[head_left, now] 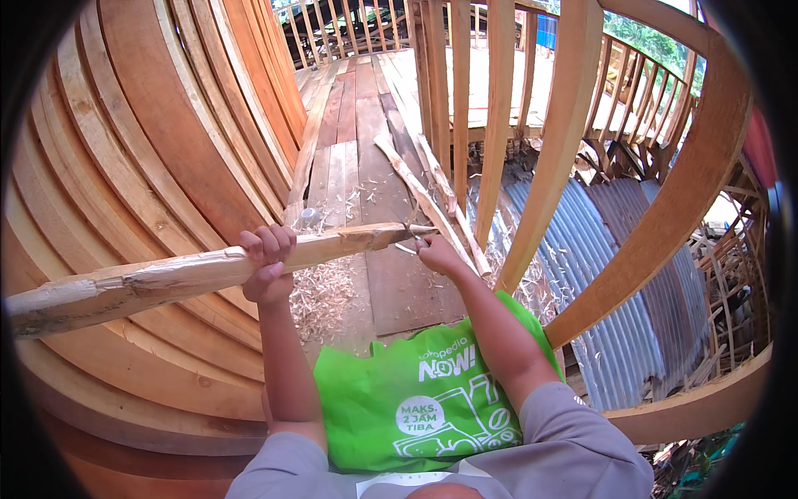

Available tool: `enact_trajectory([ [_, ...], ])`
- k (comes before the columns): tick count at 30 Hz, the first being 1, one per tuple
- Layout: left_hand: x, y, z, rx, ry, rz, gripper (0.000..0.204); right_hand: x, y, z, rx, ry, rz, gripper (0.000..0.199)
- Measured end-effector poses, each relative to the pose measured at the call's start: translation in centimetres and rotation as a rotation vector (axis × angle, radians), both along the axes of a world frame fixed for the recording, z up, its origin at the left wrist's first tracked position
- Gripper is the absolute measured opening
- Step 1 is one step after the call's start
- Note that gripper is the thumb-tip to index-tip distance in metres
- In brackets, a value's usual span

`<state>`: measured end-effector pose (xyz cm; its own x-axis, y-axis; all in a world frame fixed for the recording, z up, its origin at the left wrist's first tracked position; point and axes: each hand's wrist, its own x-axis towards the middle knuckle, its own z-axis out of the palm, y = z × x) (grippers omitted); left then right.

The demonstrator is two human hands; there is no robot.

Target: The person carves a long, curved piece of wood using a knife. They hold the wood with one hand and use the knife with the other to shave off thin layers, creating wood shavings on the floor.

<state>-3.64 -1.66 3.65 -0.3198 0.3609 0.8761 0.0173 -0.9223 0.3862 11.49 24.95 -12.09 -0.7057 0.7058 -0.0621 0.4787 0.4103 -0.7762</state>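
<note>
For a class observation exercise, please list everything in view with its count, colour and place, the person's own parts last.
Wooden pole: one, pale tan, across the front
Peeled sticks: at least two, pale, on the floor ahead
Shavings: too many to count, cream, mostly below the pole
Small object: one, grey, beyond the pole, kind unclear
Bag: one, green with white print, on the lap
Planks: many, tan to orange-brown, left side
Floor: one, brown boards, centre
Railing: slatted, tan, right
Corrugated sheets: at least two, grey, beyond the railing
Greenery: uncounted, green, upper right
Sleeves: two, grey, lower edge
Left hand: one, gripping the pole
Right hand: one, near the pole's right end
</note>
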Motion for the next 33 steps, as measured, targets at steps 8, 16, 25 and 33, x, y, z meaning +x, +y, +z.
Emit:
enact_trajectory([
  [8, 0.4, 0.3, 0.6, 0.013, 0.071, -0.002, 0.031, -1.7, -2.1, -1.5, 0.104, 0.053, -0.232, 0.034],
  [16, 0.0, 0.4, 0.6, 0.005, 0.112, 0.000, 0.030, -0.8, -3.2, 0.4, 0.310, 0.094, -0.104, 0.032],
  [25, -0.1, 0.2, 0.6, 0.015, 0.135, -0.006, 0.029, -2.4, -1.2, -3.3, 0.178, -0.001, -0.264, 0.035],
  [33, 0.5, 0.1, 0.7, 0.006, 0.024, 0.150, 0.030, -2.9, -4.9, 1.1, 0.391, 0.385, -0.066, 0.034],
])
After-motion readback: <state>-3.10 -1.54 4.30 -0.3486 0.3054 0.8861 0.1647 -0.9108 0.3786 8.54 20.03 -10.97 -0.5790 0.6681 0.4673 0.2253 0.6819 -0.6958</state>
